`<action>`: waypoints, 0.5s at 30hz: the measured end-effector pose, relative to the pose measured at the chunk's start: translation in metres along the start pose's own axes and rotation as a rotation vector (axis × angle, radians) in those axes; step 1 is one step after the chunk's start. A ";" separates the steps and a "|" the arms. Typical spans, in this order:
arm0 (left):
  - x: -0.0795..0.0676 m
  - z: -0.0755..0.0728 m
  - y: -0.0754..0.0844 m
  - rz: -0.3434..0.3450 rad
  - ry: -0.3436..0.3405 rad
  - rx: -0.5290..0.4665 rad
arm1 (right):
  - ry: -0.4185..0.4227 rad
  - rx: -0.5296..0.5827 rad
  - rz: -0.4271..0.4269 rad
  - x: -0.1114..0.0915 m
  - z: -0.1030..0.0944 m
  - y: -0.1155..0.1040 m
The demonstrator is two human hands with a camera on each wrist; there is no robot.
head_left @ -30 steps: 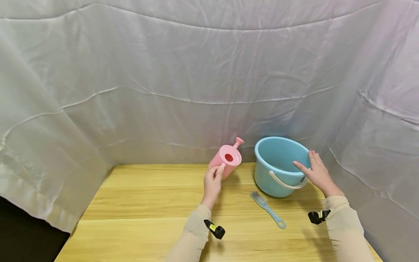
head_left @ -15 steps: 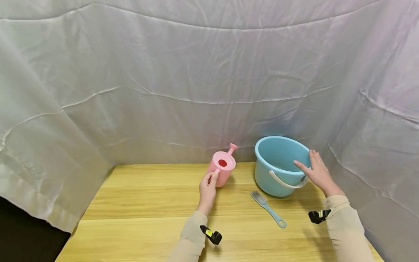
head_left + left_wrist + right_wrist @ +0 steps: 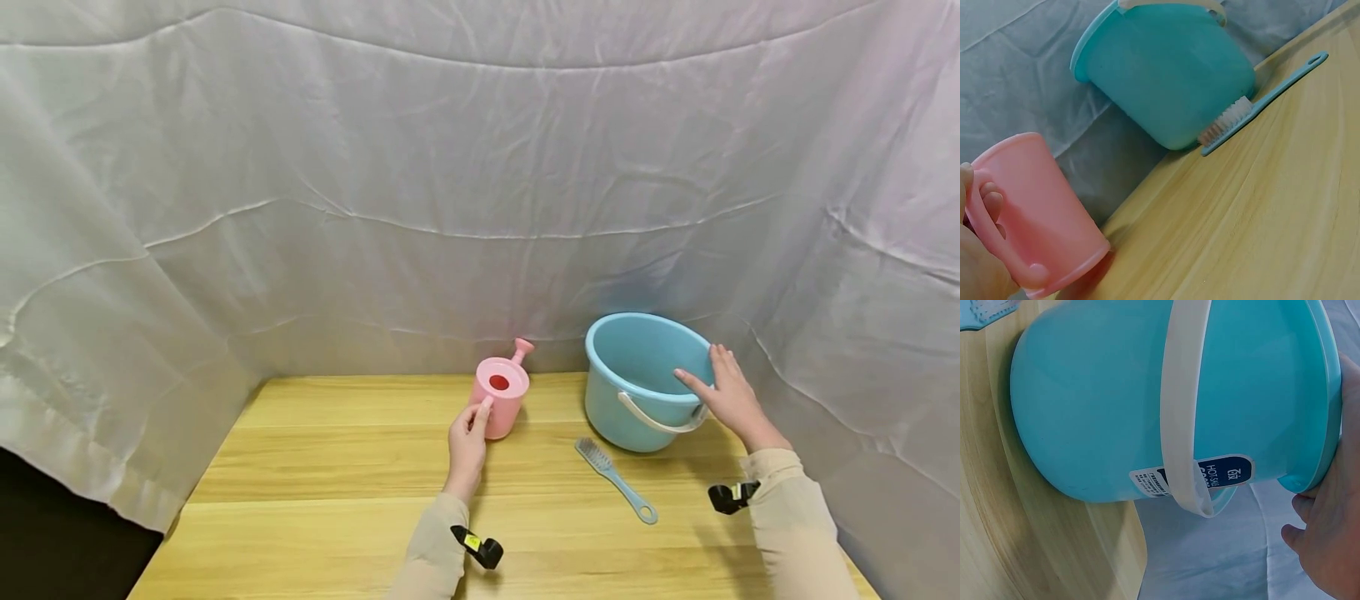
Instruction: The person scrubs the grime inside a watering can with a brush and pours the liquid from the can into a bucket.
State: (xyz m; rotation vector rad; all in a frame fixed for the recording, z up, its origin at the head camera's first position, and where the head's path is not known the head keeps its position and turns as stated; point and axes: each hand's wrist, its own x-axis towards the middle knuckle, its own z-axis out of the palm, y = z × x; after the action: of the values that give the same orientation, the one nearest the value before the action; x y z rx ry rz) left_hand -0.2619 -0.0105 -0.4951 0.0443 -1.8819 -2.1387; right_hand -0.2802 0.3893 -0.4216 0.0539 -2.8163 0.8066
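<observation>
My left hand [image 3: 467,454] grips the handle of a pink watering can [image 3: 502,417]. In the left wrist view, the fingers of that hand pass through the handle loop, and the can's base is right at the tabletop. A red round opening shows in the can's top, and its spout points back and right. My right hand [image 3: 738,407] holds the right rim of a light blue bucket [image 3: 617,412], thumb over the opening and fingers at the outer side. The bucket's white handle [image 3: 1182,412] hangs down against its front.
A light blue brush [image 3: 624,490] lies in front of the bucket, bristles towards it. The wooden table [image 3: 322,467] meets a grey curtain [image 3: 390,275] at the back and sides. A label [image 3: 1232,470] is stuck on the bucket's wall.
My left hand has brought the watering can left and towards me, away from the bucket, and it now stands more upright. The right hand, bucket and brush stay where they were.
</observation>
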 end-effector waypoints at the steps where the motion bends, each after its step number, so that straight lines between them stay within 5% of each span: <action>1: 0.000 0.000 0.000 -0.001 0.002 0.000 | 0.000 0.000 0.000 0.000 0.000 0.000; 15: -0.007 -0.006 0.000 -0.044 -0.005 -0.035 | 0.000 -0.003 0.000 0.000 0.000 0.002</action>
State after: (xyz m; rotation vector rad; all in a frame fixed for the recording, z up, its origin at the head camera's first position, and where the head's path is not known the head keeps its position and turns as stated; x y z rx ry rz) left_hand -0.2541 -0.0147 -0.4975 0.0738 -1.8621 -2.2027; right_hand -0.2800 0.3911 -0.4225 0.0537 -2.8177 0.8024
